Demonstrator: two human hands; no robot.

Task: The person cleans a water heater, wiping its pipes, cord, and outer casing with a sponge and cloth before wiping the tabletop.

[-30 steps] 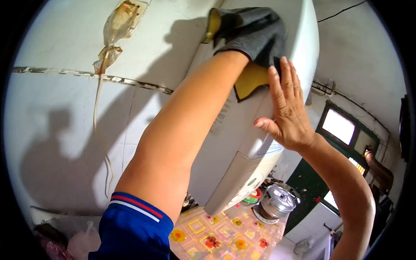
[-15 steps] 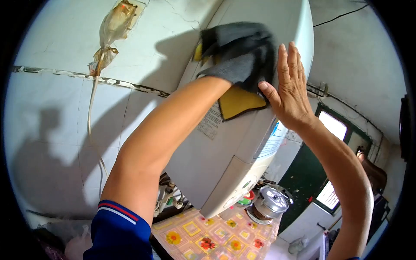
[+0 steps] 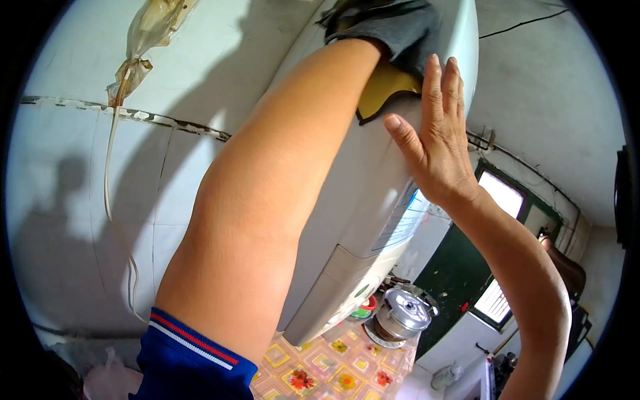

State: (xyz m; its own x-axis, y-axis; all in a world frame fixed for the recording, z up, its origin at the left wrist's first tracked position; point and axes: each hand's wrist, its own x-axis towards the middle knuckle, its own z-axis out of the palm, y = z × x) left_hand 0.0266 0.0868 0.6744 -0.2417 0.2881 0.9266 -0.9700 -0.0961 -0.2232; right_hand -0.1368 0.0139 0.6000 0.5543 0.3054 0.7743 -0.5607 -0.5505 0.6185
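Covering the left hand [image 3: 371, 48], its grip hidden, the gray-and-yellow cloth [image 3: 400, 30] lies against the white appliance's [image 3: 340, 200] upper side; the right hand [image 3: 440, 150], open and empty, is at the appliance's edge.

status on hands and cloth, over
Left hand hidden in grey-and-yellow cloth. Cloth against white appliance. Right hand open at appliance's edge.

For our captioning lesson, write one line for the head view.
Left arm raised to a gray and yellow cloth, right hand open against a white appliance.
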